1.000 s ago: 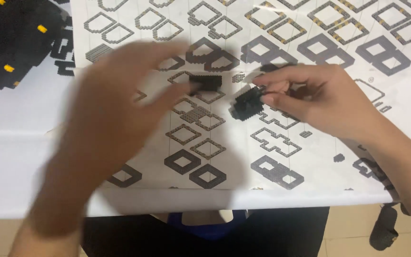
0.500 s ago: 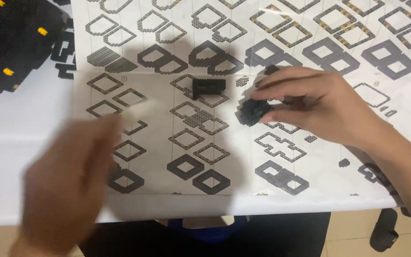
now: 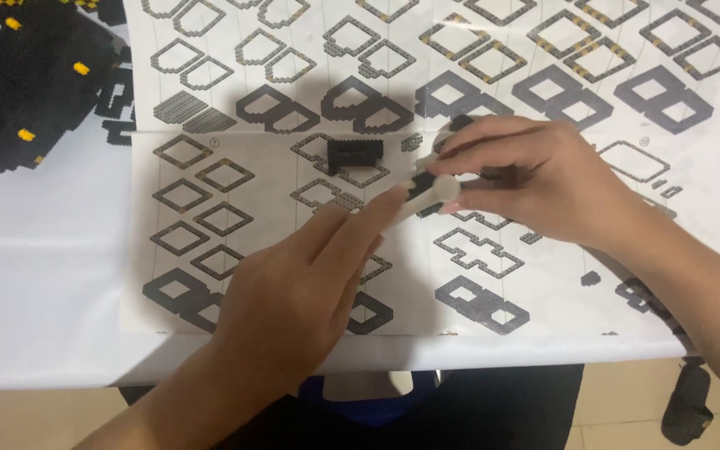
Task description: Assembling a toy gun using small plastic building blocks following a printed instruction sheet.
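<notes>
1. Head view: a white table point(image 3: 35, 317) carries a printed instruction sheet point(image 3: 543, 275) and a black-and-yellow block model point(image 3: 27, 79).
2. The right hand point(image 3: 543, 187) pinches a small black brick piece point(image 3: 421, 185), fingers closed on it.
3. The left hand point(image 3: 302, 292) reaches up-right, forefinger extended beside the piece; its own grip cannot be determined.
4. A loose black block point(image 3: 355, 153) lies on the sheet just left of the right hand.

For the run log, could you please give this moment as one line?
left hand: fingertip at small black brick piece | right hand: pinching that piece | loose black block: on instruction sheet
</notes>
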